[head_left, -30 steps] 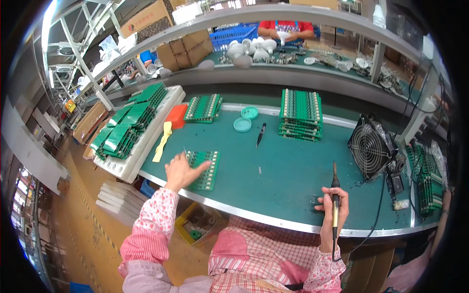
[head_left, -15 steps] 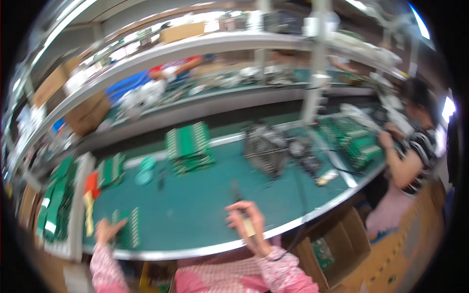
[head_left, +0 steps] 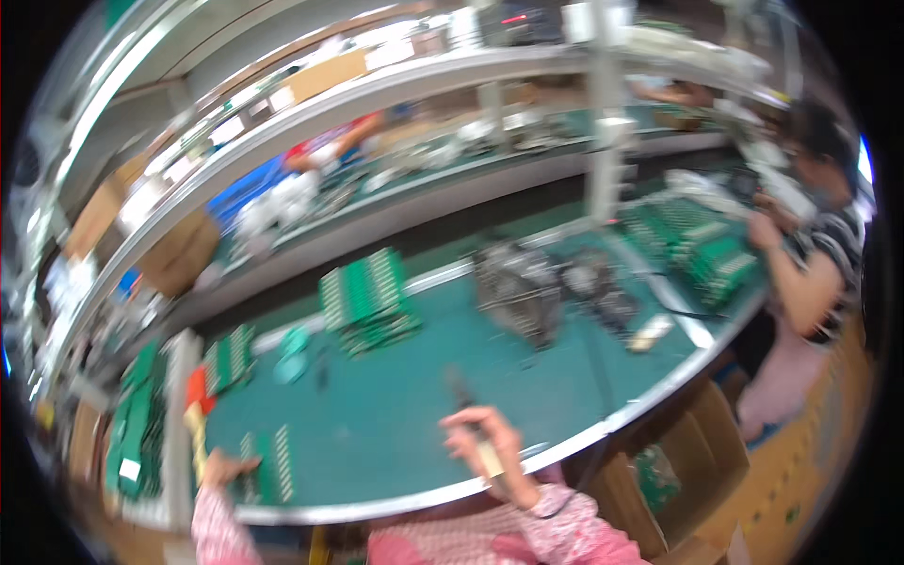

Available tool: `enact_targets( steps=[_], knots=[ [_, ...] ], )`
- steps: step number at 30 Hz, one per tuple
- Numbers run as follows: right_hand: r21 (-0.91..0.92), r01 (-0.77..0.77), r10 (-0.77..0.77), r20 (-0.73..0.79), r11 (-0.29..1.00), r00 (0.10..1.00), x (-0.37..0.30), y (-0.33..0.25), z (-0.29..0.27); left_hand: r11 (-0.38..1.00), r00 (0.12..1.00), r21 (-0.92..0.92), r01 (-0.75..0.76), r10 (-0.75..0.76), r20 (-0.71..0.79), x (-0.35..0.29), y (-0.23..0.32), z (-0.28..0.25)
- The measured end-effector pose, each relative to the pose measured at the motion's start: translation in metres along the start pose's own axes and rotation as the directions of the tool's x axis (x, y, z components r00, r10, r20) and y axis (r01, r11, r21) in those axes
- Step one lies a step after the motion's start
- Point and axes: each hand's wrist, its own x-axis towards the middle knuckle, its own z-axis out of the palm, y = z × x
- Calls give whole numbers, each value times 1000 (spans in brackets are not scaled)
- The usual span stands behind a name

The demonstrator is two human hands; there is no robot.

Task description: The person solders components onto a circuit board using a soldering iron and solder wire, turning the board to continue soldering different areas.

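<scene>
My left hand (head_left: 226, 468) is at the table's near left, on the left end of a green circuit board (head_left: 271, 469) with rows of pale parts. One finger or thumb reaches across the board, and the hand grips its edge. Over the table's near middle, my right hand (head_left: 485, 443) is closed around a slim hand tool (head_left: 492, 460) with a pale yellow handle part. The tool's dark front (head_left: 459, 384) points away from me; blur hides its exact kind.
Stacked green boards (head_left: 369, 299) stand at mid-table, with turquoise round pieces (head_left: 294, 356) to their left. A dark grey heap (head_left: 518, 287) lies right of centre. An open cardboard box (head_left: 702, 452) stands below the right edge. A co-worker (head_left: 810, 254) sits at the right.
The view has shifted, so the table sits a little lower and farther right in the picture. Both hands keep their hold, the left on the board, the right on the tool.
</scene>
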Motion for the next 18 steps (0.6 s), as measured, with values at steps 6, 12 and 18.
enact_targets(
  steps=[6,12,18],
  knots=[
    [-4,-63,62,-95,998,994,5,-14,-5,960,943,-90,266,-240,232,-3,55,-7],
    [-81,-61,57,-46,995,997,-3,-19,16,826,949,-470,312,-246,197,-32,5,-20],
    [-388,132,-102,96,912,990,-31,-20,28,485,946,-869,99,224,233,-63,63,-8]
  ],
)
